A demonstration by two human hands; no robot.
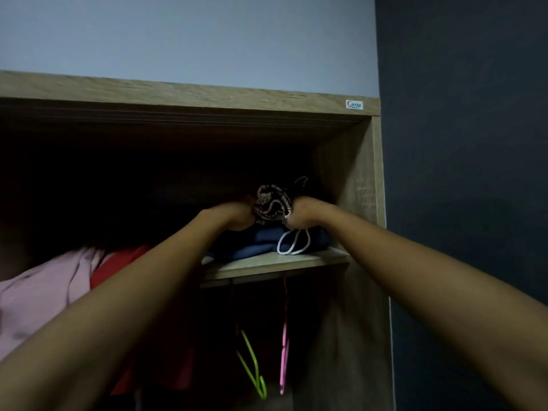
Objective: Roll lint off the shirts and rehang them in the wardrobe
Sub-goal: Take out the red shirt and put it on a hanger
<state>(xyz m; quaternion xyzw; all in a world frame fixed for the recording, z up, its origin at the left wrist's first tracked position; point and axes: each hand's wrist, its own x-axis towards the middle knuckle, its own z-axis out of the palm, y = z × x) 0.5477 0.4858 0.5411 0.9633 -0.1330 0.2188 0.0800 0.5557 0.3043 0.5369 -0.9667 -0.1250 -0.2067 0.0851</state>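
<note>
Wardrobe, upper shelf: left hand and right hand grip patterned cloth, fingers closed, above folded navy garments.

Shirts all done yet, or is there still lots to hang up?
Done: a pink shirt and a red one already hang in the wardrobe. In hand: the left hand and right hand grip a patterned cloth bundle on the shelf. Left: a green hanger and pink hanger hang bare.
</note>
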